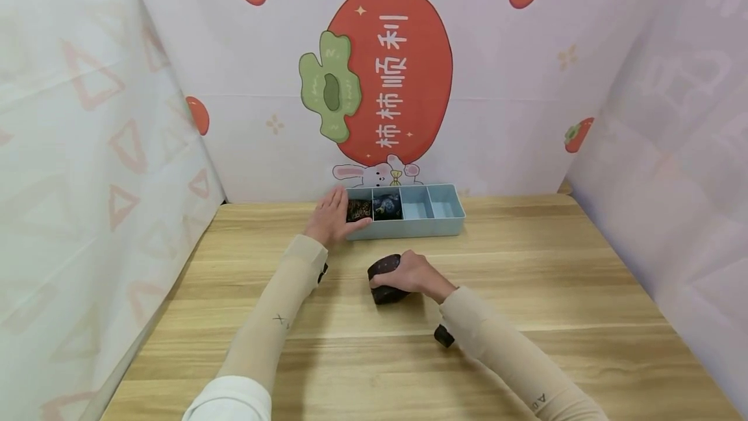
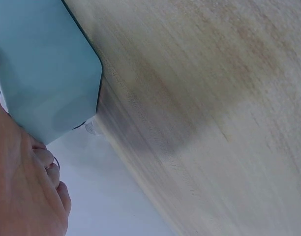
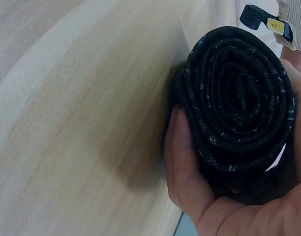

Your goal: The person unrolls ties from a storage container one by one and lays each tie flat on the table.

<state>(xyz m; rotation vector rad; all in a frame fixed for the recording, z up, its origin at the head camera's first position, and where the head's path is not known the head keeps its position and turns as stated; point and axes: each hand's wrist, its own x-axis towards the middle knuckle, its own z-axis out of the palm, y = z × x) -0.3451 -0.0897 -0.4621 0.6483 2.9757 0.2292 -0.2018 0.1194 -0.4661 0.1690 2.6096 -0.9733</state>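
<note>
Two of the four compartments in the light blue box hold rolled cloths: a black-and-brown roll at the far left end, and a dark blue patterned roll just to its right. The box sits at the far side of the wooden tabletop, near a hanging sheet printed with a big red fruit. The left hand rests against the box's left end, its thumb spread away from the fingers along the near wall. The right hand grips a black speckled roll, thumb on the left and fingers wrapped round it, on the near side of the box and apart from it; whether this roll touches the tabletop I cannot tell.
</note>
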